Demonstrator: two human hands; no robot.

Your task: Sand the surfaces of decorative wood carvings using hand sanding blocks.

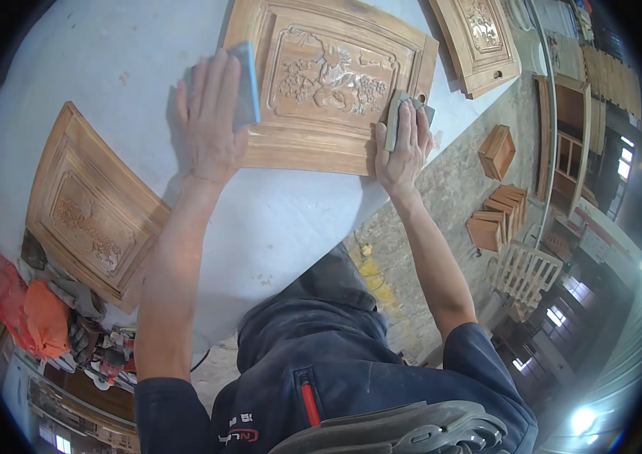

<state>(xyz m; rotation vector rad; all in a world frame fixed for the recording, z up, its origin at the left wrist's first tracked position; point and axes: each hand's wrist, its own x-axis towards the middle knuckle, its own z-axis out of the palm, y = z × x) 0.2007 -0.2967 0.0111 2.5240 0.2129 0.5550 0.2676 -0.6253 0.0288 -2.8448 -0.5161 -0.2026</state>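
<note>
At the carved panel (334,82), blue block (248,87) in left grip (214,121), grey block (393,121) in right grip (404,147).

Three carved panels (328,79), two blocks (248,91)

Middle panel (328,85) on table (283,216)

white lettering (245,418), red-and-white logo (242,436), on dark shirt (389,390)
</note>
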